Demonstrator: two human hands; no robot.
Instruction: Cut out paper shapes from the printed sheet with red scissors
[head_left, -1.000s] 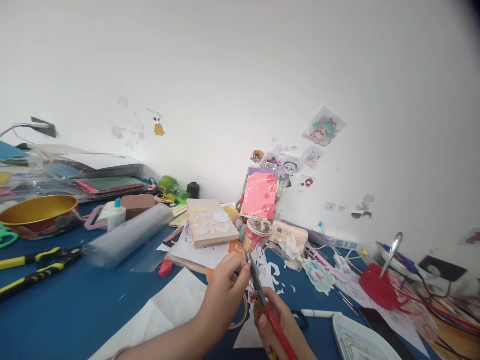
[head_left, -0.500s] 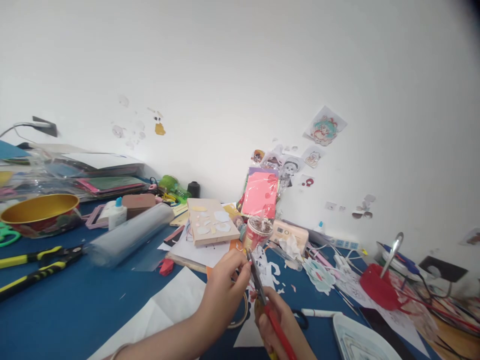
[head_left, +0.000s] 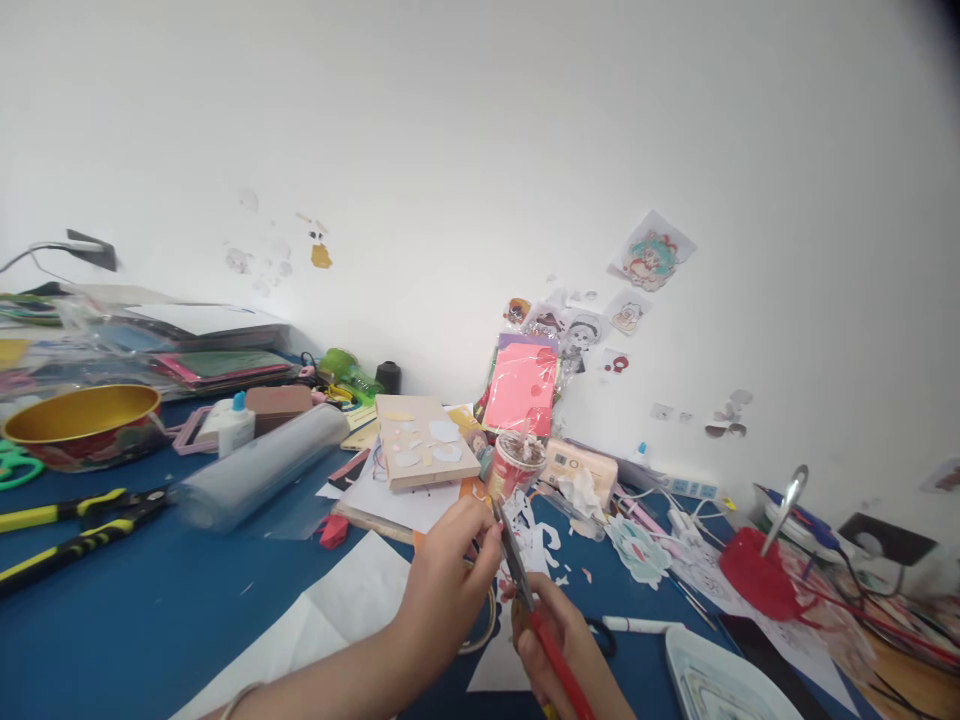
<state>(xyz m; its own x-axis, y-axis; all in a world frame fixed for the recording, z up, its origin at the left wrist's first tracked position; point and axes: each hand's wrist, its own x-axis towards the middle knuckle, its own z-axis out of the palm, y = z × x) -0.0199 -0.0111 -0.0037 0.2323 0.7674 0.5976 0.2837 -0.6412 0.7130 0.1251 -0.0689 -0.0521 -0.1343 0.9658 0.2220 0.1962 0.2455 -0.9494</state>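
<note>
My right hand (head_left: 559, 640) grips a pair of scissors (head_left: 517, 570) with red handles. Their blades point up and away, with the tips close to the fingers of my left hand (head_left: 454, 575). Thumb and fingers of that left hand are pinched together; whatever lies between them is too small to make out. Under and behind both hands are white paper scraps (head_left: 551, 545) and a roll of tape (head_left: 484, 625), partly covered. A red cup (head_left: 514, 468) stands just beyond the blade tips.
A folded white sheet (head_left: 337, 620) lies left of my arm. Farther left are yellow-black pliers (head_left: 82, 530), a clear plastic roll (head_left: 262, 470) and a gold-lined bowl (head_left: 82, 430). A tan box (head_left: 420, 440) with paper cutouts sits behind. At right are a white tray (head_left: 720, 680) and a red lamp (head_left: 761, 575).
Both hands and the scissors stay in nearly the same place. The whole view has shifted very slightly.
</note>
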